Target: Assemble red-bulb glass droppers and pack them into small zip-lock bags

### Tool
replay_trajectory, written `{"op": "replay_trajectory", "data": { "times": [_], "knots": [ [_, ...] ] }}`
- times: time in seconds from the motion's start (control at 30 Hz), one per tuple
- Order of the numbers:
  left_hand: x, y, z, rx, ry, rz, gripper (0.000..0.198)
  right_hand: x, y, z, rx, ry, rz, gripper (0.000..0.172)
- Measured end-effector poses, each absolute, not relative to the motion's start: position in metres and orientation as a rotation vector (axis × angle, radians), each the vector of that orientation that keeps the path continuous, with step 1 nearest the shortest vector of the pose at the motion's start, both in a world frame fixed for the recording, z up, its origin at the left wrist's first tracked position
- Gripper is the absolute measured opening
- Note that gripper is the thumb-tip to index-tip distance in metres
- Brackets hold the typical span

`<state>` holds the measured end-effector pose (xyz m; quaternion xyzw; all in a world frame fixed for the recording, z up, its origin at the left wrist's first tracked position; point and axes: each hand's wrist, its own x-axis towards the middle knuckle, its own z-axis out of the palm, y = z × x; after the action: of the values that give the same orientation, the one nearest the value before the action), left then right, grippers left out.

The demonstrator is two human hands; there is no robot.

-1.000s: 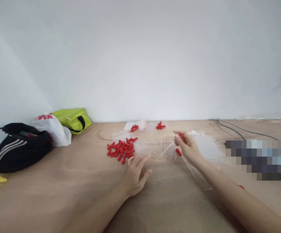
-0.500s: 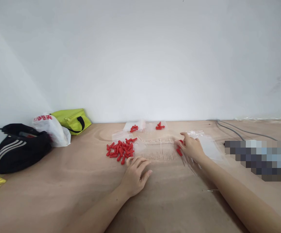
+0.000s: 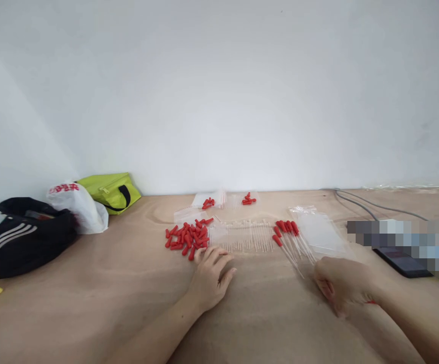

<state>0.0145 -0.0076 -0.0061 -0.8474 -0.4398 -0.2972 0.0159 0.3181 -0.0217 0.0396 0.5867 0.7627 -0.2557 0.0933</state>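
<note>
My left hand (image 3: 213,278) lies palm down with its fingers spread. Its fingertips touch or nearly touch the near edge of a pile of red rubber bulbs (image 3: 185,236). My right hand (image 3: 344,283) is low over the table on the right, fingers curled together; what they hold, if anything, is hidden. A small red piece (image 3: 371,302) shows at the wrist. Several droppers with red bulbs (image 3: 288,227) and thin clear stems lie side by side, left of that hand. Between the pile and these droppers is a row of thin clear tubes (image 3: 245,236).
Clear plastic bags (image 3: 320,232) lie at the right. Two small groups of red bulbs (image 3: 208,203) rest near the wall. A black bag (image 3: 28,237), a white plastic bag (image 3: 77,210) and a lime-green bag (image 3: 109,191) stand left; a phone (image 3: 404,263) and cables (image 3: 378,205) are right.
My right hand has moved from the droppers' red bulbs toward me and to the right, and its fingers have curled in. The droppers now lie uncovered. My left hand has stayed put.
</note>
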Motion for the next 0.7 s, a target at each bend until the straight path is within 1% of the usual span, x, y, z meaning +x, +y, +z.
{"op": "replay_trajectory", "data": {
  "times": [0.07, 0.17, 0.27, 0.33, 0.37, 0.4, 0.5, 0.57, 0.7],
  "knots": [
    [0.015, -0.008, -0.007, -2.635, -1.373, -0.927, 0.013, 0.319, -0.023, 0.038, 1.708, 2.247, -0.815, 0.016],
    [0.015, -0.008, -0.007, -2.636, -1.382, -0.942, 0.01, 0.324, -0.019, 0.041, 1.642, 2.418, -0.936, 0.012],
    [0.016, -0.008, -0.006, -2.634, -1.387, -0.937, 0.01, 0.329, -0.008, 0.048, 1.566, 2.69, -1.221, 0.001],
    [0.016, -0.008, -0.006, -2.63, -1.389, -0.936, 0.009, 0.33, 0.004, 0.049, 1.621, 2.92, -1.326, 0.01],
    [0.016, -0.008, -0.007, -2.627, -1.389, -0.94, 0.009, 0.33, 0.011, 0.048, 1.709, 3.061, -1.274, 0.014],
    [0.016, -0.008, -0.007, -2.624, -1.39, -0.945, 0.009, 0.329, 0.017, 0.044, 1.833, 3.206, -1.136, 0.016],
    [0.016, -0.008, -0.008, -2.621, -1.393, -0.955, 0.008, 0.325, 0.031, 0.024, 2.111, 3.443, -0.508, 0.013],
    [0.016, -0.008, -0.007, -2.616, -1.396, -0.943, 0.008, 0.322, 0.034, 0.007, 2.044, 3.394, -0.271, 0.012],
    [0.013, -0.007, -0.005, -2.558, -1.418, -0.9, 0.009, 0.317, 0.032, -0.009, 1.755, 3.248, -0.053, 0.023]
  ]
}}
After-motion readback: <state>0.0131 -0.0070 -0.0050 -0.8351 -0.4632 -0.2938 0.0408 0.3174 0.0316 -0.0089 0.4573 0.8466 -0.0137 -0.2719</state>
